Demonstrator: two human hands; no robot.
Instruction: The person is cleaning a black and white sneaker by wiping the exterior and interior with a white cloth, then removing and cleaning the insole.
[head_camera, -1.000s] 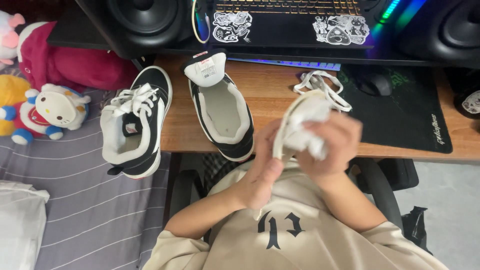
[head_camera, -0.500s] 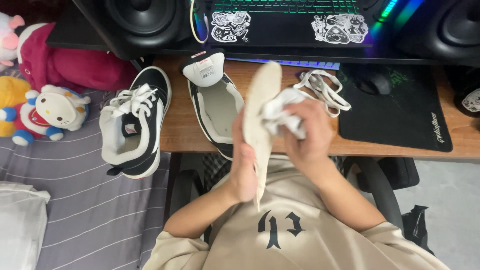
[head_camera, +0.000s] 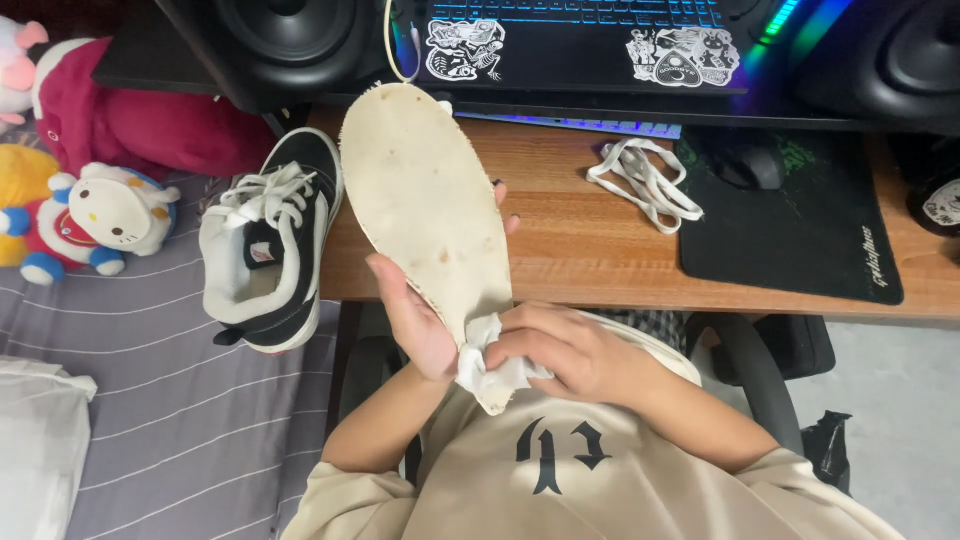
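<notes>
You hold a cream insole (head_camera: 425, 200) upright over the edge of the wooden surface (head_camera: 580, 250), its flat, fuzzy-edged face turned toward you and speckled with brownish stains. Your left hand (head_camera: 415, 320) cradles it from behind: the thumb lies along its left edge, and fingers (head_camera: 505, 205) curl past the right edge. Your right hand (head_camera: 565, 350) presses a crumpled white tissue (head_camera: 490, 365) against the insole's narrow lower end, fingers bunched together on the wad. Left of the insole, a black-and-white laced sneaker (head_camera: 265, 250) hangs half off the surface over a striped grey bed (head_camera: 150, 400). A loose white shoelace (head_camera: 645, 180) lies coiled on the wood beside a black mouse pad (head_camera: 800, 230).
</notes>
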